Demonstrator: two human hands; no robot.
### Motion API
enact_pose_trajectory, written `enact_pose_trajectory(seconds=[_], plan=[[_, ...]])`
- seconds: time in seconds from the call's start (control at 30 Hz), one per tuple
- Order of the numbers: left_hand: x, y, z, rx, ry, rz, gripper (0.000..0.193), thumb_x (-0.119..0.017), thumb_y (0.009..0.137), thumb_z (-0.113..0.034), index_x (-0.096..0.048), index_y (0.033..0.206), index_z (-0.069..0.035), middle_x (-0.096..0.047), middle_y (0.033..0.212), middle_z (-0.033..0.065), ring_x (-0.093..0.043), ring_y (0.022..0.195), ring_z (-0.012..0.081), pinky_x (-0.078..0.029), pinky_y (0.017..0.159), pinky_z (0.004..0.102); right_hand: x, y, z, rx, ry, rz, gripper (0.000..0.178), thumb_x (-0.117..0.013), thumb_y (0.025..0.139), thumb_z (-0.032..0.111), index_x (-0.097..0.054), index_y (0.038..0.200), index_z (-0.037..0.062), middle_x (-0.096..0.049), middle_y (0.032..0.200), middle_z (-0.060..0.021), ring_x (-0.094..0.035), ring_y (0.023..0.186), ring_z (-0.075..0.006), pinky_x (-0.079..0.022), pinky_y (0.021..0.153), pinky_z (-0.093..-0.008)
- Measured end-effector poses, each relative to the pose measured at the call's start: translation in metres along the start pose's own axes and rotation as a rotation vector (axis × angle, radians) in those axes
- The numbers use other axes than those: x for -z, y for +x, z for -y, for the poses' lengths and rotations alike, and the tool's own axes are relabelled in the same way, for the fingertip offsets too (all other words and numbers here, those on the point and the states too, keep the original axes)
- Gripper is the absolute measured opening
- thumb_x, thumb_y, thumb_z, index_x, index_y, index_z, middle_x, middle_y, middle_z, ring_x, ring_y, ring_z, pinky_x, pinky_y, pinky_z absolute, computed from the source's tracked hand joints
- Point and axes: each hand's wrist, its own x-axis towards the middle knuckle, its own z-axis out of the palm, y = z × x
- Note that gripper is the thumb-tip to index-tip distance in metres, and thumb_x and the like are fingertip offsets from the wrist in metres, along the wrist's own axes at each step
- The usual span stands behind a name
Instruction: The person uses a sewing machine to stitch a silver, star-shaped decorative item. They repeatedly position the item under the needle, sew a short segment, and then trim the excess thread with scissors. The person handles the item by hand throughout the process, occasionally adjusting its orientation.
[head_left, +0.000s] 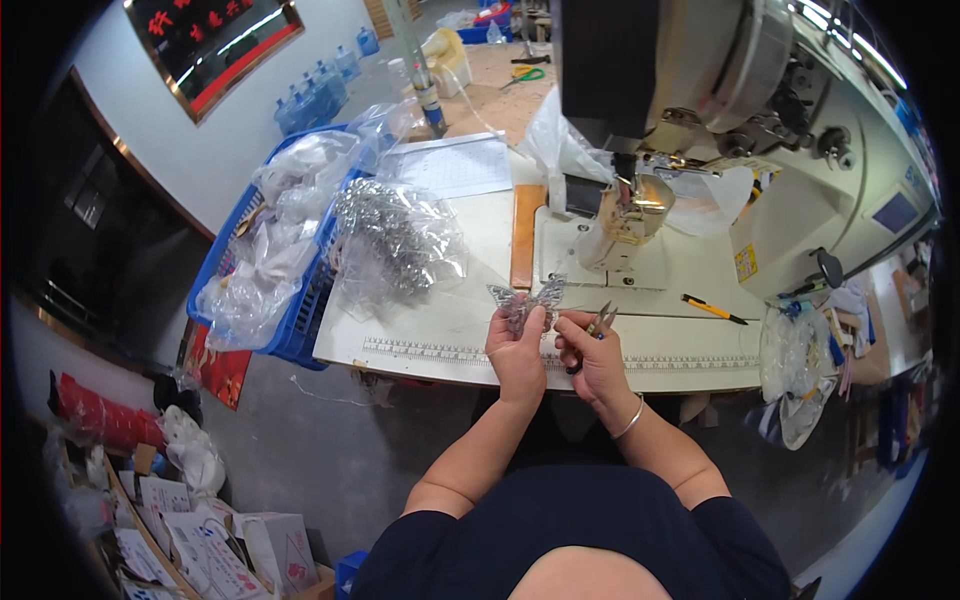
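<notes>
L hand (517, 357): pinching silver butterfly piece (517, 308), wings up
R hand (600, 368): gripping small snips (603, 322), blades up (just beside the butterfly)
Clear bag (440, 240): full of silvery pcs (385, 225), on white tabletop (660, 335)
Blue basket (318, 290): stuffed w/ plastic bags (265, 250), L of tabletop
Sewing mach. (735, 95): rear R

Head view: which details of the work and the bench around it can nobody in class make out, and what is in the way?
All in the head view:
- Silver butterfly piece: lower part hidden by the left hand.
- Snips: handles mostly covered by the right hand.
- Blue basket: its bottom is hidden under plastic bags.
- Machine: top cut off by the upper edge.
- Machine's screen: too small to read.
</notes>
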Motion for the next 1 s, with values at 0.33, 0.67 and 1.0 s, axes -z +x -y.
enact_pose_trajectory(seconds=[0.33,0.67,1.0], plan=[[-0.001,-0.001,-0.003,0.014,-0.052,-0.012,0.022,-0.062,0.083,-0.001,-0.053,0.104,-0.001,-0.060,0.090,0.0023,-0.057,0.079,0.0077,-0.047,0.072,0.0213,-0.001,-0.002,-0.004,0.016,-0.013,-0.019,0.017,-0.070,0.078,0.007,-0.061,0.092,0.0003,-0.058,0.071,-0.0029,-0.054,0.060,-0.0089,-0.035,0.045,-0.0185],[0.008,0.001,0.002,0.024,-0.030,0.012,0.028,-0.057,0.085,0.003,-0.048,0.112,0.001,-0.058,0.097,0.0068,-0.059,0.085,0.0129,-0.050,0.075,0.0265,0.000,-0.003,-0.004,0.008,-0.034,-0.014,0.016,-0.068,0.079,0.006,-0.061,0.094,0.0013,-0.059,0.073,-0.0024,-0.055,0.061,-0.0089,-0.036,0.046,-0.0186],[0.004,-0.001,-0.007,0.092,-0.129,0.012,0.027,-0.057,0.086,0.002,-0.049,0.111,-0.003,-0.059,0.096,0.0059,-0.060,0.083,0.0130,-0.051,0.071,0.0251,0.005,-0.009,0.005,0.501,-0.556,0.293,0.026,-0.064,0.080,0.006,-0.059,0.105,0.0000,-0.064,0.087,-0.0082,-0.054,0.073,-0.0098,-0.039,0.054,-0.0204]])
